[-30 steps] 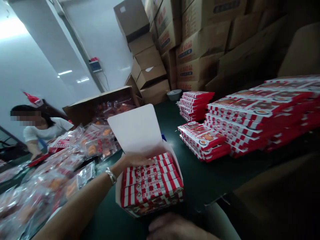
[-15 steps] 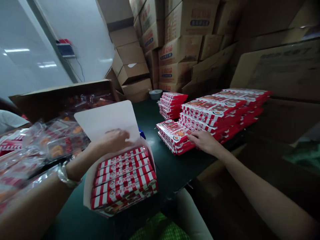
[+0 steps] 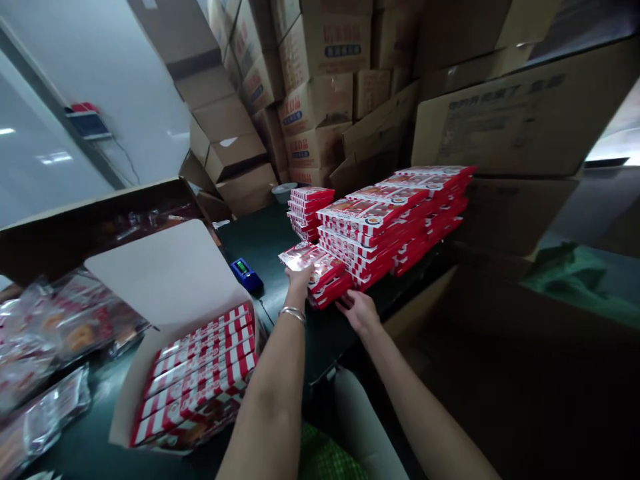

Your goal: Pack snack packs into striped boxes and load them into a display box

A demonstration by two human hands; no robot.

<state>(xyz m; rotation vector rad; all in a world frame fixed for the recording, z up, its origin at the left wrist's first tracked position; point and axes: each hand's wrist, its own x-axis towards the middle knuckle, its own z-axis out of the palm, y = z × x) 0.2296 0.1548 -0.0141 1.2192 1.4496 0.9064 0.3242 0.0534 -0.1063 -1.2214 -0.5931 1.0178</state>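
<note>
A short stack of flat red-and-white printed boxes (image 3: 325, 268) lies on the dark green table. My left hand (image 3: 299, 279) grips its left near side, fingers partly hidden against the boxes. At the stack's right near corner is my right hand (image 3: 361, 312), fingers stretched out and apart, the tips touching or very close to the lower edge. To the left stands an open white display carton (image 3: 160, 270), its lid raised, with a row of several similar boxes (image 3: 200, 377) on edge inside. Taller stacks of these boxes (image 3: 380, 213) rise just behind my hands.
A blue device with a green display (image 3: 246, 275) lies beside the carton. Clear-wrapped food packs (image 3: 75, 327) cover the table's left side. Behind are a small bowl (image 3: 283, 193) and piled cardboard boxes (image 3: 320, 100). A large open cardboard box (image 3: 425, 300) stands low at the right.
My left hand has left the carton lid and moved right onto the short stack. My right hand has shifted from its top edge to its lower right corner. The view has turned right.
</note>
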